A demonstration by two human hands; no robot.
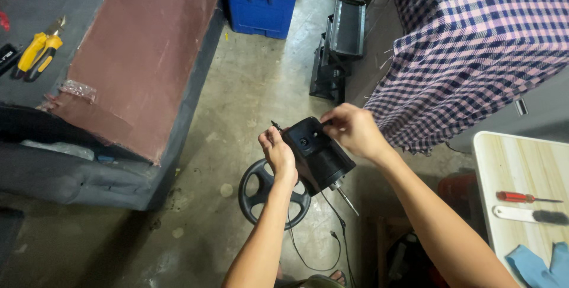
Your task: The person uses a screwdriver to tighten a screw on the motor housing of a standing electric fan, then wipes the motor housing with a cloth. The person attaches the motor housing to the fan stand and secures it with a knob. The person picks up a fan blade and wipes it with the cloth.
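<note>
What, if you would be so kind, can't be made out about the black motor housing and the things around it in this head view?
- Black motor housing: its near-left side is hidden by the left hand; its top right corner by the right hand.
- Steering wheel on the floor: partly covered by the left forearm.
- Thin cable below the housing: too fine to trace to its end.
- Blue cloth: cut off by the bottom edge.
</note>
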